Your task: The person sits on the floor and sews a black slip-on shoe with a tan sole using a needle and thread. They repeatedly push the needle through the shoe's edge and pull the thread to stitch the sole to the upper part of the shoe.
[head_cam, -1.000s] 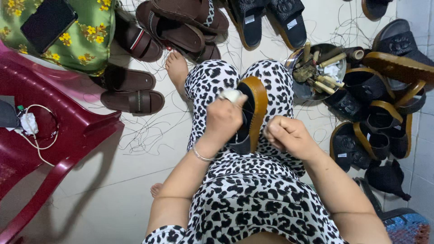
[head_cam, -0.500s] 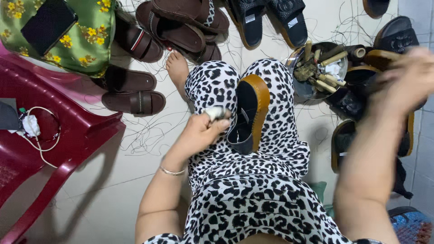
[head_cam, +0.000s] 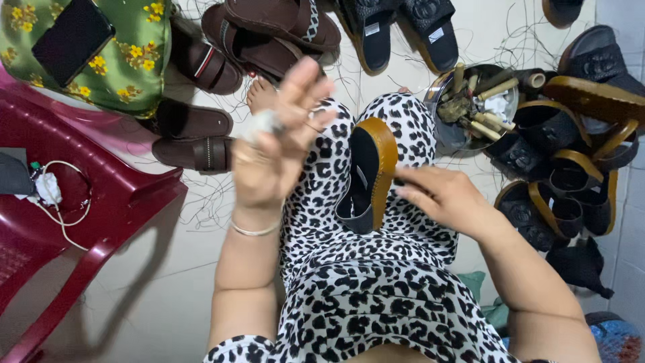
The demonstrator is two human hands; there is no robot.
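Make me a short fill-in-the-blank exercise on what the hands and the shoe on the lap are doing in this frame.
1. The black shoe with a tan sole rests on the person's ____.
2. The right hand reaches towards the shoe from the ____ side of the picture.
3. The raised left hand has a ____ bangle at its wrist.

Missing words: lap; right; silver

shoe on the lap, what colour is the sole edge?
Tan-brown edge around a black insole; the shoe shows best in the head view, beside the right hand.
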